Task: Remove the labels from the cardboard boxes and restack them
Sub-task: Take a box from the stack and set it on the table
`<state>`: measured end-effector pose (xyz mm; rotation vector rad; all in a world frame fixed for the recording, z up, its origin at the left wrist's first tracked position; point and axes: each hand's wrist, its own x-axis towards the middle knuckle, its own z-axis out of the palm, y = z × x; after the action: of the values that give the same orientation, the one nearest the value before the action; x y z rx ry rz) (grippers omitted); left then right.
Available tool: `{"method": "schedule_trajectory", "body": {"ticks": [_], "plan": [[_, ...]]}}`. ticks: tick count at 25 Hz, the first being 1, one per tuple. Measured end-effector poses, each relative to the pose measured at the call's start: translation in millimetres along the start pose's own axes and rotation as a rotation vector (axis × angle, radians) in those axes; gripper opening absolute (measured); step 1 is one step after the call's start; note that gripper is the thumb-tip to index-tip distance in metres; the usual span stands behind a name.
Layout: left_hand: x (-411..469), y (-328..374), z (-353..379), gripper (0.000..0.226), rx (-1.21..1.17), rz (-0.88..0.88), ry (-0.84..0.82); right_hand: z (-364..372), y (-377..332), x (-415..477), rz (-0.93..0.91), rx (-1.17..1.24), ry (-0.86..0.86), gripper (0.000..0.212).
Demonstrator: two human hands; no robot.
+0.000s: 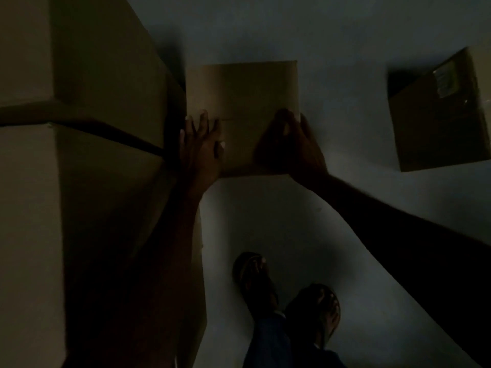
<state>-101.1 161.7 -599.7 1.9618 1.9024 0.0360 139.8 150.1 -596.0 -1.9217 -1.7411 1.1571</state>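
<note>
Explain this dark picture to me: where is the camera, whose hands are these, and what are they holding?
No machine here: a person wears one camera on the head, looking down, so their own sandalled feet show below. The left hand lies with straight fingers against the small box; the right hand curls round its right edge. Left of it stands a stack of large boxes. On the pale floor to the right sits another box bearing a label.
</note>
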Motion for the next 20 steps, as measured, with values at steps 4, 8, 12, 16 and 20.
{"method": "schedule_trajectory", "body": {"ticks": [4,8,12,16,20], "plan": [[9.5,-2.5,-6.4,0.06,-0.06,0.007,0.043,13.6,-10.5,27.2,0.065,0.039,0.048,0.061],[28.8,-18.5,-22.7,0.058,-0.162,-0.01,0.066,22.6,-37.7,40.5,-0.065,0.023,-0.029,0.073],[35.8,-31.5,-23.7,0.062,-0.166,-0.005,0.014,18.7,-44.2,47.9,-0.028,0.025,-0.081,0.085],[13.6,-25.3,-25.7,0.055,-0.332,-0.062,0.057,-10.2,-35.4,21.1,-0.042,0.065,0.056,0.051],[-42.6,54.0,-41.4,0.053,-0.409,-0.11,0.009,-57.2,-34.8,-33.3,0.071,0.023,0.221,0.039]]}}
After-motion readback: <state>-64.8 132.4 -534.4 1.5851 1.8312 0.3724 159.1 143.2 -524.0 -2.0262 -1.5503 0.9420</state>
